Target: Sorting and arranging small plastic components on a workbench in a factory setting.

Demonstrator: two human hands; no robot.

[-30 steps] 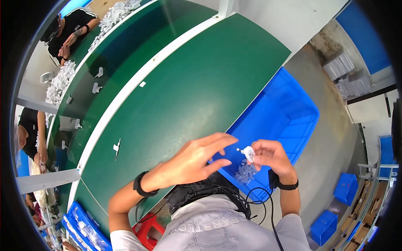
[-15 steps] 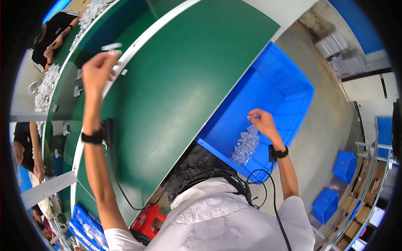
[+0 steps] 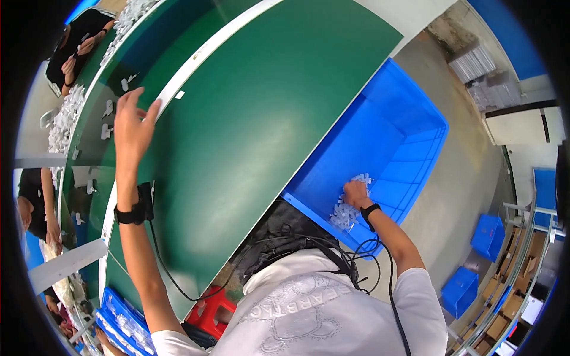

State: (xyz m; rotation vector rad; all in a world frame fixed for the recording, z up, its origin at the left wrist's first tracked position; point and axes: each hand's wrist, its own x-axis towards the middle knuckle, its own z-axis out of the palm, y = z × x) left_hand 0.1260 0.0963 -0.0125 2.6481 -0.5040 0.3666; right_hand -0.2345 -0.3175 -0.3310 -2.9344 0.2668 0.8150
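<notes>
My left hand (image 3: 135, 127) is over the white rail (image 3: 172, 89) along the far left side of the green table, its fingers apart and empty. Just beyond the fingertips, a white plastic piece (image 3: 126, 83) lies on the dark green belt (image 3: 95, 154). On the right, my right hand (image 3: 356, 194) is down in a large blue bin (image 3: 380, 133), touching a pile of small whitish plastic parts (image 3: 344, 216). Its fingers look curled into the pile; whatever they grip is hidden. Both wrists wear black bands.
The green table (image 3: 255, 118) stretches between my hands, with a small white scrap (image 3: 180, 95) near the rail. Co-workers sit across the belt beside heaps of white parts (image 3: 66, 118). Black cables (image 3: 309, 239) hang at my waist. A red stool (image 3: 214, 311) stands below the table.
My left hand has let go of the white plastic piece, which now lies on the belt, and has drawn back slightly. My right hand has moved down into the pile in the bin.
</notes>
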